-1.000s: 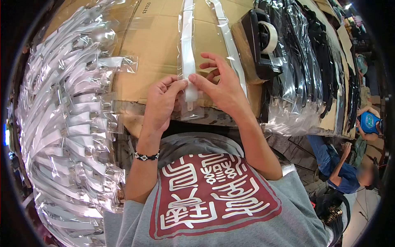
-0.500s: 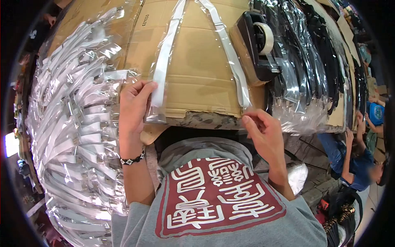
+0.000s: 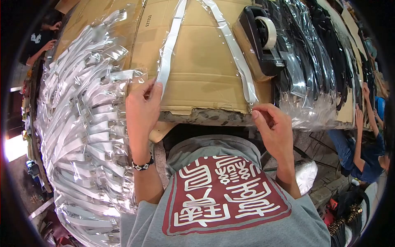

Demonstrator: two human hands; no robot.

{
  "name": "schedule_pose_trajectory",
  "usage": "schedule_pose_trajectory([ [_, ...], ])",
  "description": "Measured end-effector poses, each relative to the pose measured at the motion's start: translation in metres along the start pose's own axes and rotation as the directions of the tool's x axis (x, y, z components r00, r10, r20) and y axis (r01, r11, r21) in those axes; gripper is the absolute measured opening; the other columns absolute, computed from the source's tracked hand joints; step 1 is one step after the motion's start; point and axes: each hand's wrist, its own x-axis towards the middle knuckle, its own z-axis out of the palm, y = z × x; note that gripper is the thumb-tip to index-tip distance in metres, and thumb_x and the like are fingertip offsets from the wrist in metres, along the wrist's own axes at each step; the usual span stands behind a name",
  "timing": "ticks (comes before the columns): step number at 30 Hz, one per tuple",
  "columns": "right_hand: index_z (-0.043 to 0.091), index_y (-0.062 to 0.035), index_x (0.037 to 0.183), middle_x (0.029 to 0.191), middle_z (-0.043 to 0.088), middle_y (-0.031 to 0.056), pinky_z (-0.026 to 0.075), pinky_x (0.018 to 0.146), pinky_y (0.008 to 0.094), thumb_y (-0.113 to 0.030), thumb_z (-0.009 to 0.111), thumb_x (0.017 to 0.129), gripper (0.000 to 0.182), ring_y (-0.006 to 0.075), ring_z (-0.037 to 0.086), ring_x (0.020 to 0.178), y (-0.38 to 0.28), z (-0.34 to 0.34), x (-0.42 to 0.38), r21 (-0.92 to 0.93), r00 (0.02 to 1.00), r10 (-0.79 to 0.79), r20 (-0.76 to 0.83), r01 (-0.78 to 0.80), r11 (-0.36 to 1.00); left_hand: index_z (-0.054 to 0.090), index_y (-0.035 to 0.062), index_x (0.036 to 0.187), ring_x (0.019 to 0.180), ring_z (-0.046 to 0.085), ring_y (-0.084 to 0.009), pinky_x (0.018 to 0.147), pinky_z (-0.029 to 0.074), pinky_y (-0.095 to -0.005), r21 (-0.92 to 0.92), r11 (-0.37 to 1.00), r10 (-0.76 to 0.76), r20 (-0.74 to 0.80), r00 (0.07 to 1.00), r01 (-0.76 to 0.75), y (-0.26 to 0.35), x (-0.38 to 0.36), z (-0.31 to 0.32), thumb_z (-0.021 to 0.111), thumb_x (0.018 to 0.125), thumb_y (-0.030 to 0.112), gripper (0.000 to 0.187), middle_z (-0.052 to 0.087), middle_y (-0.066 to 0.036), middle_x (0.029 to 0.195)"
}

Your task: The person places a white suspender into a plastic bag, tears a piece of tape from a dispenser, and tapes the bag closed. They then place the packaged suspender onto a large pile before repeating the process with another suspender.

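A white strap in clear plastic [image 3: 171, 45] runs down the cardboard on the left, and my left hand [image 3: 144, 107] pinches its lower end. Another white strap [image 3: 235, 51] slants down on the right to a small metal piece. Beside that end is my right hand [image 3: 273, 127], thumb and forefinger close together; whatever lies between them is too small to make out. A black tape dispenser [image 3: 259, 49] with a roll of clear tape stands on a cardboard-coloured block to the right of the straps.
Many plastic-wrapped white straps [image 3: 86, 136] are heaped at the left. Wrapped black straps [image 3: 308, 61] lie on the right. Cardboard [image 3: 197, 88] covers the table, its front edge torn. One person [image 3: 364, 152] is at the far right, another [image 3: 41, 41] at the upper left.
My left hand has turned and now covers the lower end of the left strap, which showed before. The whole view has shifted slightly, and a person has come into sight at the upper left.
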Motion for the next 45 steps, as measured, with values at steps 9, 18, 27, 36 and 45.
schedule_pose_trajectory([
  [9, 0.069, 0.0012, 0.100, 0.080, 0.068, 0.0073, 0.045, 0.059, 0.0269, -0.014, 0.067, 0.094, 0.017, 0.0122, 0.059, 0.066, 0.005, 0.001, -0.006, -0.013, 1.000, 0.001, 0.016, -0.001, 1.000, 0.057, -0.0005, 0.136, 0.125, 0.055, -0.0338, 0.107, 0.041, -0.0419, 0.432, 0.812, 0.474, -0.096, 0.876, -0.392, -0.020, -0.001, -0.009, 0.056, 0.101, 0.020, 0.041, 0.060, -0.019, 0.135],
  [18, 0.068, 0.0025, 0.090, 0.068, 0.066, 0.0162, 0.049, 0.056, 0.0370, -0.019, 0.069, 0.092, 0.022, 0.0284, 0.064, 0.058, 0.020, -0.012, -0.019, -0.211, 0.996, 0.085, -0.022, -0.088, 0.973, 0.032, 0.0062, 0.156, 0.153, 0.021, -0.0284, 0.123, 0.009, -0.0544, 0.681, 0.543, 0.405, 0.300, 0.863, -0.492, -0.030, -0.022, 0.010, 0.044, 0.105, 0.044, 0.064, 0.030, -0.009, 0.163],
  [27, 0.064, 0.0036, 0.100, 0.063, 0.065, 0.0176, 0.050, 0.060, 0.0453, -0.023, 0.068, 0.093, 0.028, 0.0373, 0.066, 0.061, 0.031, -0.004, -0.031, -0.413, 0.993, 0.102, -0.066, -0.120, 0.903, 0.061, 0.0032, 0.130, 0.119, 0.056, -0.0301, 0.105, 0.039, -0.0442, 0.434, 0.765, 0.543, -0.038, 0.839, -0.476, 0.017, -0.041, 0.006, 0.063, 0.098, 0.026, 0.039, 0.062, -0.014, 0.127],
  [36, 0.065, 0.0001, 0.094, 0.061, 0.062, 0.0120, 0.046, 0.056, 0.0390, -0.022, 0.074, 0.088, 0.025, 0.0280, 0.063, 0.057, 0.045, 0.010, -0.021, -0.279, 0.987, 0.068, -0.147, -0.107, 0.954, 0.070, -0.0049, 0.099, 0.068, 0.059, -0.0087, 0.061, 0.049, -0.0248, -0.264, 0.958, 0.046, 0.517, 0.855, 0.108, 0.044, -0.056, 0.095, 0.064, 0.100, 0.035, 0.040, 0.067, -0.005, 0.079],
  [45, 0.060, -0.0019, 0.089, 0.088, 0.065, 0.0036, 0.049, 0.072, 0.0239, -0.007, 0.072, 0.091, 0.013, 0.0113, 0.063, 0.080, -0.003, -0.005, -0.011, 0.661, 0.979, 0.055, 0.197, -0.173, 0.730, 0.068, -0.0066, 0.099, 0.068, 0.068, -0.0156, 0.064, 0.057, -0.0281, -0.472, 0.564, -0.102, 0.775, 0.624, 0.678, 0.048, -0.033, 0.107, 0.063, 0.099, 0.043, 0.050, 0.071, -0.013, 0.087],
])
